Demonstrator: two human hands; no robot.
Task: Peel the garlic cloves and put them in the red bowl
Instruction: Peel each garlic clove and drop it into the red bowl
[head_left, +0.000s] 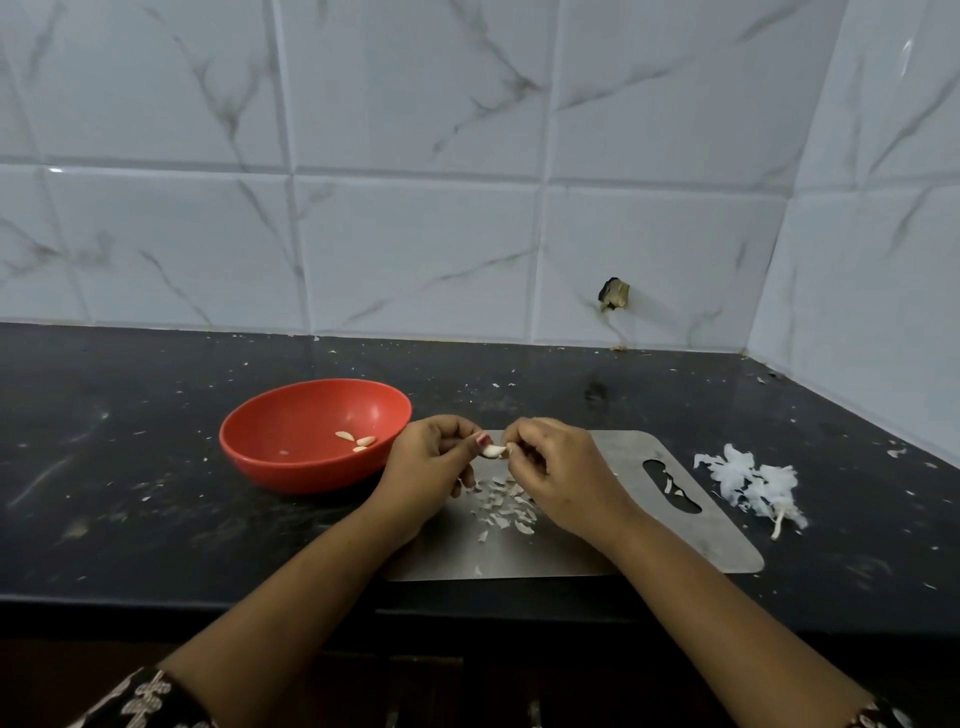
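A whitish garlic clove (492, 451) is held above the steel cutting board (691, 551). My left hand (434, 467) pinches its left end and my right hand (553, 475) pinches its right end, fingers of both curled. The red bowl (291, 467) stands just left of my left hand on the black counter, with three peeled cloves (358, 441) lying inside it. Several bits of garlic skin (501, 506) lie scattered on the board under my hands.
A heap of white papery garlic skins with a stem (750, 486) lies on the counter right of the board. The board has a handle slot (672, 486). Tiled walls (467, 208) close the back and right. The counter's front edge (156, 603) runs below my forearms.
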